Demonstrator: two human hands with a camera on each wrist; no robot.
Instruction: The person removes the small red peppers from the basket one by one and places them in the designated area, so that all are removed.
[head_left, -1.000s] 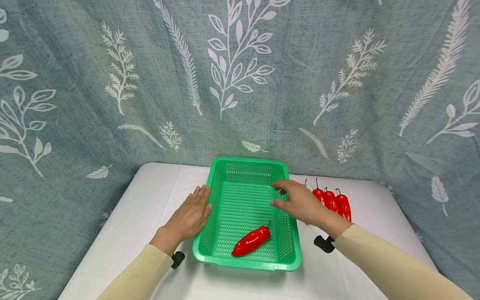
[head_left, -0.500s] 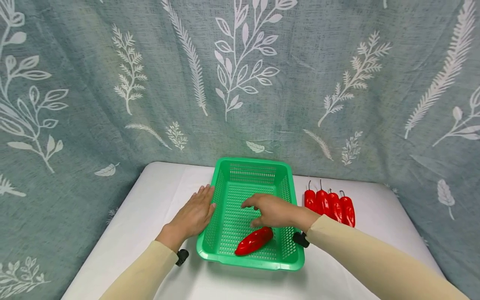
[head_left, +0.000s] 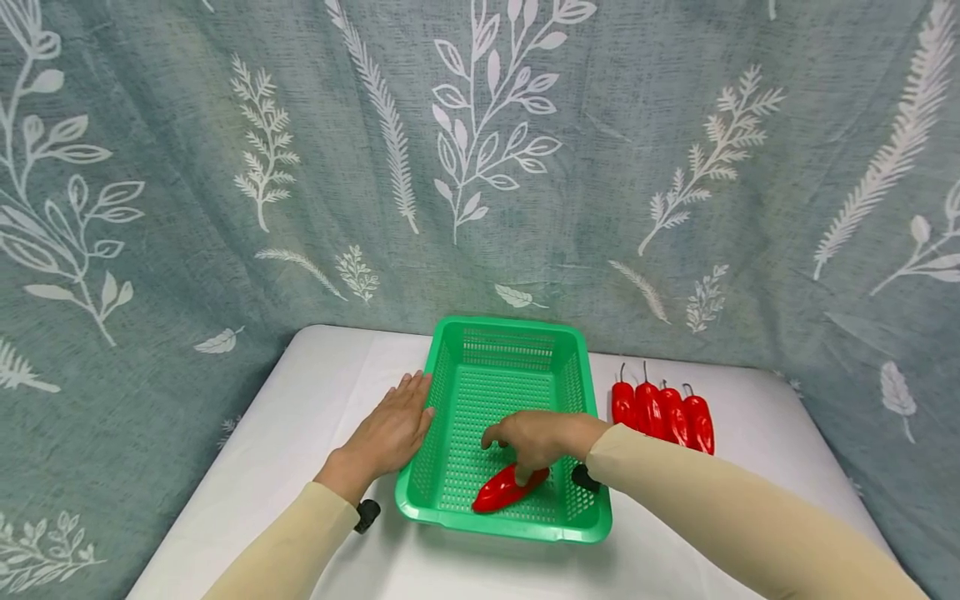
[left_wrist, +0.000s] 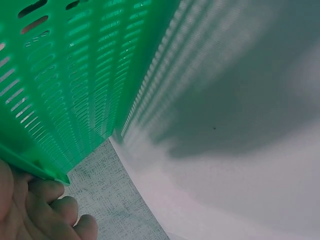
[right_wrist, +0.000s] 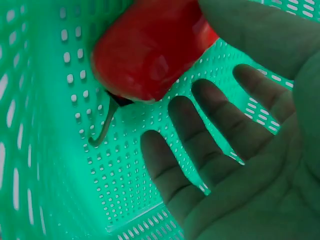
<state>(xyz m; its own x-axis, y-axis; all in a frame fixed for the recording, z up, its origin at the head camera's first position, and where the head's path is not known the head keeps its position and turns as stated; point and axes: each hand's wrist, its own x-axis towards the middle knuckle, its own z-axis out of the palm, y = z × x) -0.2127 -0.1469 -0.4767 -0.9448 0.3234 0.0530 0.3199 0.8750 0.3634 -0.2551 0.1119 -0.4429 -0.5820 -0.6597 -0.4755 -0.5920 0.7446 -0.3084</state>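
A green perforated basket [head_left: 506, 383] stands on the white table. In it lies one red chili pepper [head_left: 491, 493], its curved stem showing in the right wrist view. My right hand [head_left: 542, 435] is inside the basket over this pepper [right_wrist: 150, 55]. The thumb touches the pepper's near side, while the other fingers [right_wrist: 185, 117] are spread and loose beyond it, apart from its skin. My left hand [head_left: 386, 427] rests with straight fingers along the basket's left rim. In the left wrist view its fingertips [left_wrist: 65, 206] show beside the rim.
Several red chili peppers [head_left: 649, 407] lie side by side on the table, right of the basket, partly behind the right sleeve [head_left: 697, 483]. A patterned grey-green curtain [head_left: 360, 167] hangs behind the table [head_left: 352, 367]. Dark wrist cameras [head_left: 367, 515] sit under both wrists.
My right hand has moved left and down from above the basket's right rim into the basket, and its thumb has come onto the pepper. The left hand keeps its place at the rim.
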